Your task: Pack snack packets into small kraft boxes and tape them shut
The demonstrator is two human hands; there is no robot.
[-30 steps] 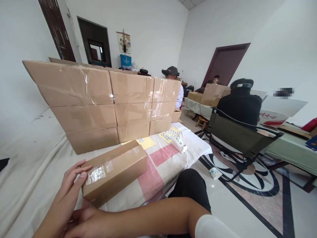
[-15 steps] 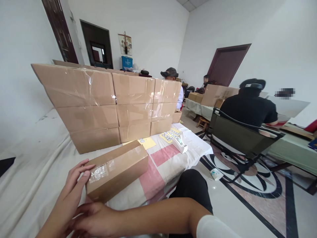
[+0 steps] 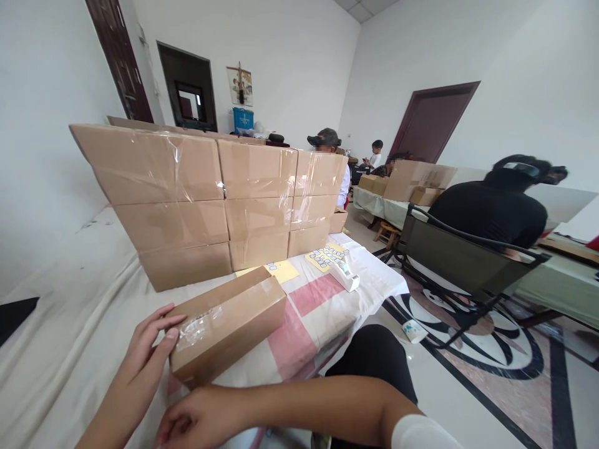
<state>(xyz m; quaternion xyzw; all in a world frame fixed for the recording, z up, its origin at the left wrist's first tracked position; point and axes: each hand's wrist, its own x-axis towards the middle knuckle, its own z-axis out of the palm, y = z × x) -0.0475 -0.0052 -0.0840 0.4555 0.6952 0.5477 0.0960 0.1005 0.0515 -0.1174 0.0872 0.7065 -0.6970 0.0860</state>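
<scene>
A long cardboard box (image 3: 243, 330) lies at an angle on the cloth-covered table, with crinkled clear tape on its near left end. My left hand (image 3: 152, 343) rests against that end, its fingers stretched along the top edge and the thumb apart from them. Just below the box's near corner is my right hand (image 3: 199, 415), with fingers curled inward; the palm is hidden, so I cannot make out whether anything is in it. Behind the box stands a wall of taped cardboard boxes (image 3: 259, 215), stacked three high.
A white tape dispenser (image 3: 345, 274) and yellow sheets (image 3: 326, 255) lie on the table's right part. A paper cup (image 3: 414, 332) is on the floor. At right, a person in black (image 3: 489, 206) sits in a folding chair (image 3: 468, 262); other people are farther back.
My right hand has drawn away from my left wrist, toward the right, with its fingers curled. My left hand keeps its place on the box. The seated person in black leans farther right.
</scene>
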